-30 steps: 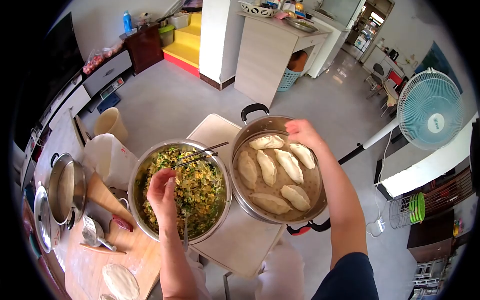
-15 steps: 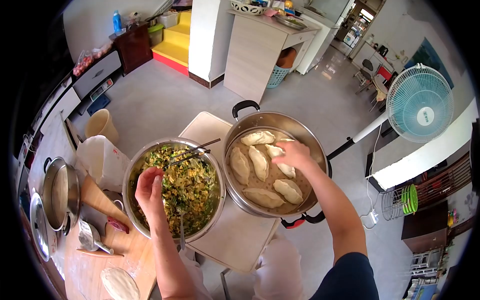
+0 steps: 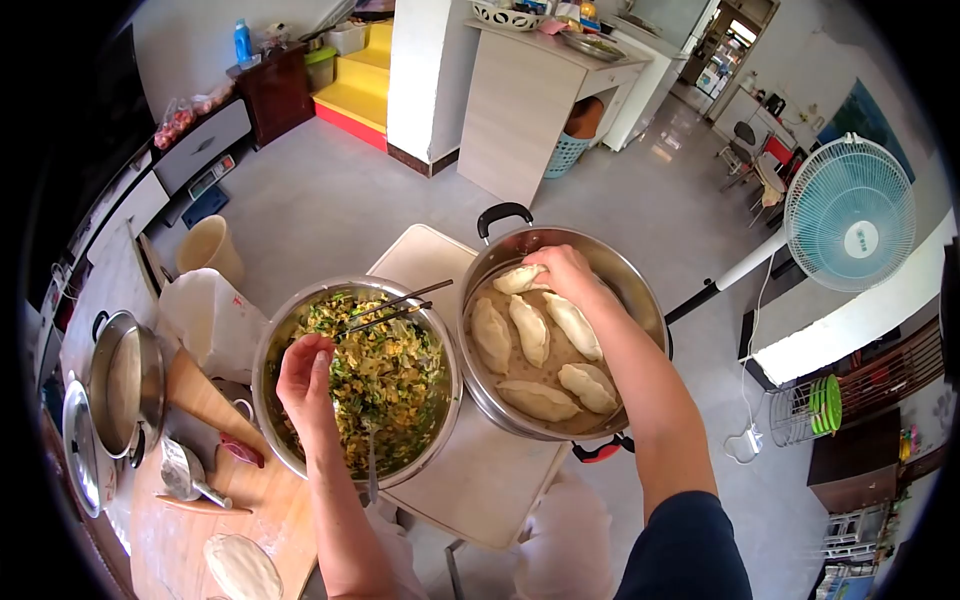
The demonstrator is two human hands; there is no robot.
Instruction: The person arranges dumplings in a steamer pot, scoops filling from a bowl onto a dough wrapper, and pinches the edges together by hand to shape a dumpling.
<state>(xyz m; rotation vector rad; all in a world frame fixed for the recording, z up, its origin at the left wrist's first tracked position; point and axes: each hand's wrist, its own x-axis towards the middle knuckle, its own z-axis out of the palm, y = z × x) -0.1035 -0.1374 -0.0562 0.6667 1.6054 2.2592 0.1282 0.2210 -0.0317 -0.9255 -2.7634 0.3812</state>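
Note:
The steel pot (image 3: 640, 290) holds several pale dumplings on a perforated tray. At its upper left, my right hand (image 3: 562, 272) has its fingers closed on the end of the top dumpling (image 3: 518, 280). My left hand (image 3: 306, 378) hovers over the left side of a steel bowl (image 3: 456, 385) of chopped green and yellow filling (image 3: 385, 370). Its fingers are curled in toward the thumb, and nothing shows between them. Dark chopsticks (image 3: 400, 305) lie across the bowl's upper right rim, and a metal spoon (image 3: 373, 465) leans at its lower edge.
A wooden board (image 3: 280, 515) at lower left bears a flat dough piece (image 3: 243, 567) and a metal scoop (image 3: 185, 473). Another pot (image 3: 150, 375) and a lid (image 3: 83, 450) are at far left. A beige bin (image 3: 210, 250) stands behind. The fan (image 3: 850, 215) is at right.
My right hand has moved from above the pot's right side, across the dumplings, to the top dumpling and closed on its end. My left hand has stayed over the bowl. The view has shifted slightly.

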